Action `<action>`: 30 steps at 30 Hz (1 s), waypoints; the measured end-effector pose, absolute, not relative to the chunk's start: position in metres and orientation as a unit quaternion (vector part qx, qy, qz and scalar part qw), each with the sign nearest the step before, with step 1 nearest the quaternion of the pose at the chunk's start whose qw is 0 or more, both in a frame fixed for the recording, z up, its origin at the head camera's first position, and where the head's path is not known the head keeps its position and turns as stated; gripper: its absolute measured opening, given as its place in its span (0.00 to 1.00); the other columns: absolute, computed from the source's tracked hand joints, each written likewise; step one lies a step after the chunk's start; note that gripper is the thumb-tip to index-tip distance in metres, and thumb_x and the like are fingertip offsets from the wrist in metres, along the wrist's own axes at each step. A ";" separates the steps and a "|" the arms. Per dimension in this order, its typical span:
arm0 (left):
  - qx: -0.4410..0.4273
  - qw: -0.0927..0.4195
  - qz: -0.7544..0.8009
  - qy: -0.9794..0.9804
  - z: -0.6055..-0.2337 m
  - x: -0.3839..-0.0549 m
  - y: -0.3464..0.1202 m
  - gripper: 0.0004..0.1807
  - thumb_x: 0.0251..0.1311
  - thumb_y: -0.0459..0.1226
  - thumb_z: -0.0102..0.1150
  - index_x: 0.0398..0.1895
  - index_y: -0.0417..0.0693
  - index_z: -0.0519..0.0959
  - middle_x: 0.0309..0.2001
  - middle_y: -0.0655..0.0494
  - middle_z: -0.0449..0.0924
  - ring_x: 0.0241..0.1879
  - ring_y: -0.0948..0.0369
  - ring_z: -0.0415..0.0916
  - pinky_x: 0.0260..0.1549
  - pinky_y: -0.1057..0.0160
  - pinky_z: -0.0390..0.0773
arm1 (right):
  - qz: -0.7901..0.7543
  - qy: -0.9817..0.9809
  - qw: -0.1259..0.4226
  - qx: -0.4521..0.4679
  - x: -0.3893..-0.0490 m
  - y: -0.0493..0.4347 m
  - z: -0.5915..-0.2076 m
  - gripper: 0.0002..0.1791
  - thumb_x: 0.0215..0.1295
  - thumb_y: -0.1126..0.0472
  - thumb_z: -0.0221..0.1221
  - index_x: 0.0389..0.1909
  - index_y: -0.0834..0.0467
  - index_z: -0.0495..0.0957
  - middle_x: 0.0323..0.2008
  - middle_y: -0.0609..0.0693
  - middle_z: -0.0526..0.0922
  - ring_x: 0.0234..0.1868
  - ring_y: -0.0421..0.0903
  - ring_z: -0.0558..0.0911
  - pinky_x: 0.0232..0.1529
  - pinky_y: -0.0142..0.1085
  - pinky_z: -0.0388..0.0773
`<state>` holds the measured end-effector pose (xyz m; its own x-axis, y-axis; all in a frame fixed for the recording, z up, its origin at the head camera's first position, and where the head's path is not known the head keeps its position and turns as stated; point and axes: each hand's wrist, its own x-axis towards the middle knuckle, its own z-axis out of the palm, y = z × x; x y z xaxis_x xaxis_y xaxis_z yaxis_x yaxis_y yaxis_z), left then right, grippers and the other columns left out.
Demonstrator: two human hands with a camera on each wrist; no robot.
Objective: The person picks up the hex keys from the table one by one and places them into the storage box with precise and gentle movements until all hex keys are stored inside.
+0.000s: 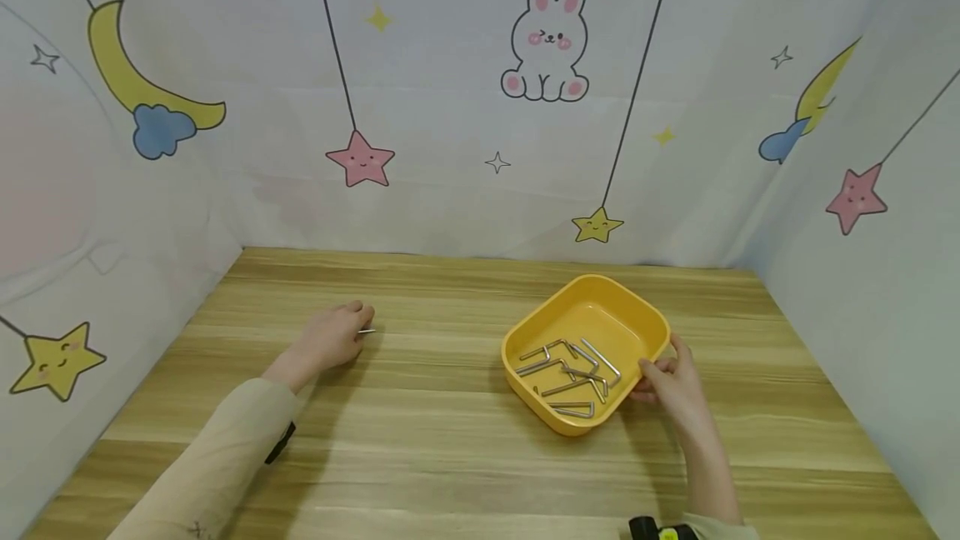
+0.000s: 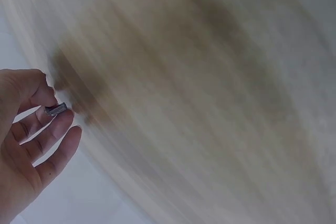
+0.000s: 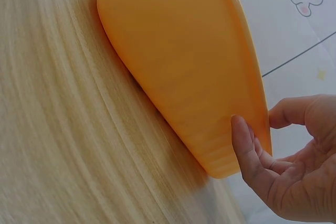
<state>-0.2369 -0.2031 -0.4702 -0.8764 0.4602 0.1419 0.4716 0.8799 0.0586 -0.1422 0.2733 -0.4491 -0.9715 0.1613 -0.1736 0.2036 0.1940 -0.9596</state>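
Observation:
My left hand (image 1: 330,340) is over the left part of the table, pinching a metal hex key (image 1: 367,331) between thumb and fingers. In the left wrist view only a short grey end of the hex key (image 2: 55,109) shows at the fingertips. My right hand (image 1: 677,386) grips the right edge of a yellow plastic bin (image 1: 630,311), thumb on the rim and fingers against the outer wall. Several L-shaped hex keys (image 1: 566,387) lie crossed over each other in the near half of the bin. The right wrist view shows the bin's outer wall (image 3: 173,51).
A wood-grain table (image 1: 420,457) spreads under both hands. White cloth walls (image 1: 450,107) printed with stars, moons and a rabbit stand at the back and on both sides. A black wrist strap (image 1: 281,443) sits at the left sleeve.

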 end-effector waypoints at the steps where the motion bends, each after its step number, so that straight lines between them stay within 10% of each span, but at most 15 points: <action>1: -0.241 0.063 -0.045 -0.967 -0.470 -0.237 -0.203 0.09 0.51 0.29 0.62 0.34 0.46 0.74 0.30 0.54 0.73 0.24 0.62 0.68 0.19 0.66 0.64 | -0.624 0.772 0.017 0.117 -0.142 0.273 -0.449 0.43 0.70 0.68 0.46 0.75 0.61 0.27 0.35 0.50 0.69 0.25 0.35 0.79 0.35 0.34 0.84; 30: -0.258 0.048 -0.086 -0.961 -0.465 -0.224 -0.180 0.08 0.52 0.26 0.60 0.32 0.47 0.74 0.29 0.56 0.73 0.23 0.64 0.63 0.21 0.68 0.62 | -0.628 0.769 0.021 0.120 -0.142 0.275 -0.451 0.44 0.70 0.68 0.46 0.75 0.60 0.26 0.35 0.50 0.69 0.25 0.35 0.79 0.36 0.35 0.84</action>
<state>-0.2238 -0.1797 -0.4647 -0.8625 0.4871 0.1368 0.5036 0.8526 0.1396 -0.1421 0.2749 -0.4511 -0.9702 0.1580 -0.1837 0.2116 0.1834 -0.9600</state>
